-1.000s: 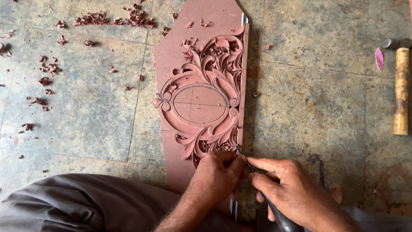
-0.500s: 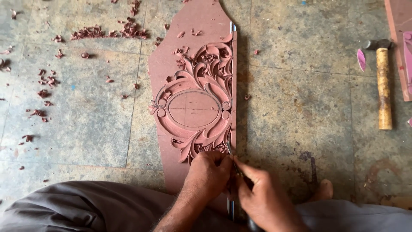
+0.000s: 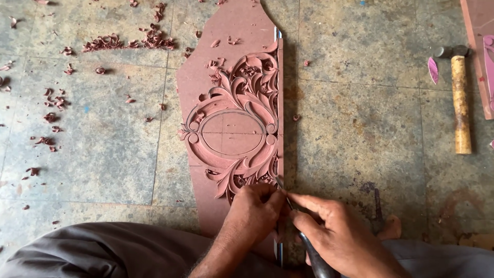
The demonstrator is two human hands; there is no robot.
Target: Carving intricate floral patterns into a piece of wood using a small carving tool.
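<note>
Right hand (image 3: 342, 237) closes its grip on a chisel (image 3: 301, 231); left hand (image 3: 254, 211) pinches the blade near its tip, at the lower edge of the carved board (image 3: 234, 128) lying on the floor (image 3: 350, 128). Hammer (image 3: 459, 98) lies well apart, shavings (image 3: 123, 42) scattered.

Floor (image 3: 360, 118): worn tiled stone, mottled grey-green, grout lines visible. Well right of the hands and farther out: a hammer (image 3: 459, 98), pale wooden handle, dark metal head pointing away. Just left of its head, a small pink sliver (image 3: 433, 70). Beyond the hammer at the frame edge, part of a reddish board (image 3: 478, 46). Far left and forward of the hands: reddish wood shavings (image 3: 123, 42), scattered, densest along the top. Nearest, below the hands: grey trouser cloth (image 3: 108, 252). A bare toe (image 3: 391, 226) just right.
</note>
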